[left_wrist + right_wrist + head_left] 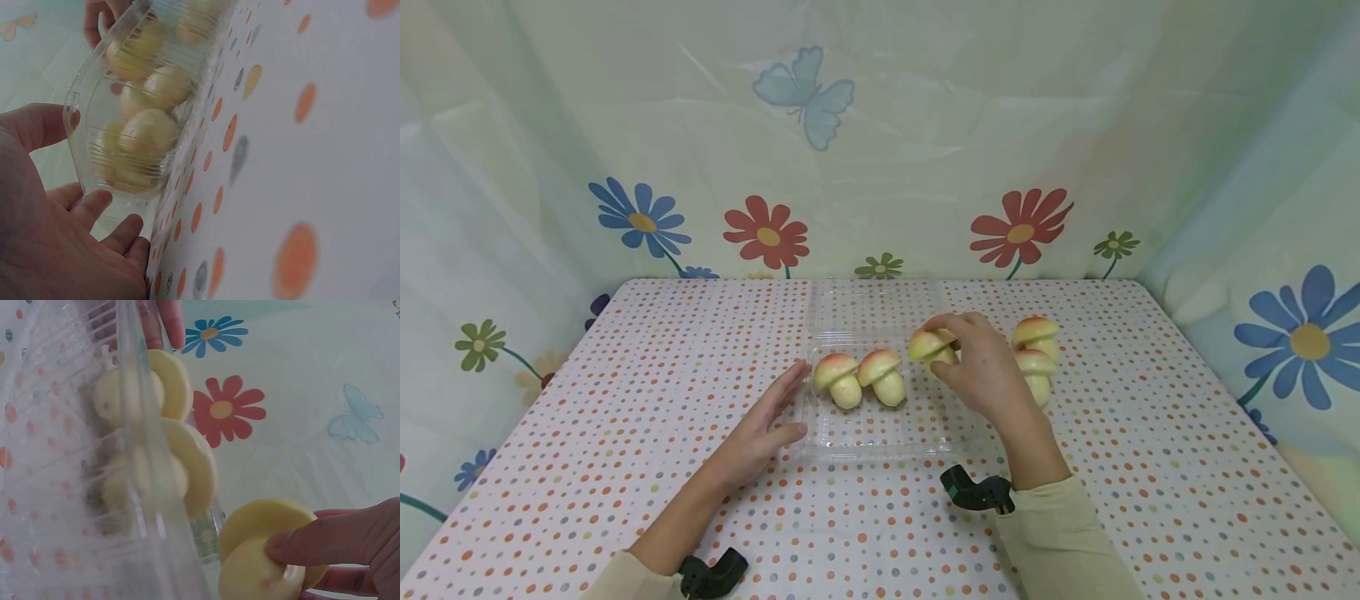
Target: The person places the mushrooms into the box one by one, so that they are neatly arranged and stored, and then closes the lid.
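Pinching a mushroom [925, 344] in my right hand [988, 367], left hand [758, 437] fingers apart, I face dotted cloth [865, 525] and flowered backdrop [917, 158].

Head view: high, forward-down.
Wrist views: low, close, tipped sideways opposite ways; both share the clear box [857, 433].

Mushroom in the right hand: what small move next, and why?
Probably lower the held mushroom into the right side of the box: the right hand holds it above bare box floor, and two mushrooms already lie to the left.
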Demonstrator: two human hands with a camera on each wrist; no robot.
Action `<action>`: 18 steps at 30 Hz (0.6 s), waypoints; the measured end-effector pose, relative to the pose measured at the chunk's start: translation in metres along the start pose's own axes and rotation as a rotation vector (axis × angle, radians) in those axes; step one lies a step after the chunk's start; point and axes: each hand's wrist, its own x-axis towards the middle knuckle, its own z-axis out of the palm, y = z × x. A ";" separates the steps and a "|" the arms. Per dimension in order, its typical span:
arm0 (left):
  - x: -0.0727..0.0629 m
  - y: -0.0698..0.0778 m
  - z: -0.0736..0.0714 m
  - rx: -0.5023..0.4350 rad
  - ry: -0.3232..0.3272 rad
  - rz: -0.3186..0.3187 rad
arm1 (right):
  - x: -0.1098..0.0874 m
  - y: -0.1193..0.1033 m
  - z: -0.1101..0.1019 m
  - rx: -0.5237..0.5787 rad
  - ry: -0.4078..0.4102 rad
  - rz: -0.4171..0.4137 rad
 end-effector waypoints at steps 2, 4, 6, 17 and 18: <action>0.000 0.000 0.000 -0.001 0.001 0.000 | 0.000 0.001 0.002 -0.002 -0.001 -0.004; 0.000 0.000 0.000 0.000 0.000 0.002 | 0.001 0.000 0.004 0.000 -0.007 -0.005; 0.000 0.000 0.000 0.002 0.000 0.004 | 0.001 0.000 0.006 -0.001 -0.017 -0.005; 0.000 0.001 -0.001 0.010 -0.003 0.004 | 0.003 -0.001 0.020 -0.049 -0.077 0.065; 0.000 0.001 -0.001 0.008 -0.004 0.002 | 0.003 -0.001 0.021 -0.057 -0.081 0.065</action>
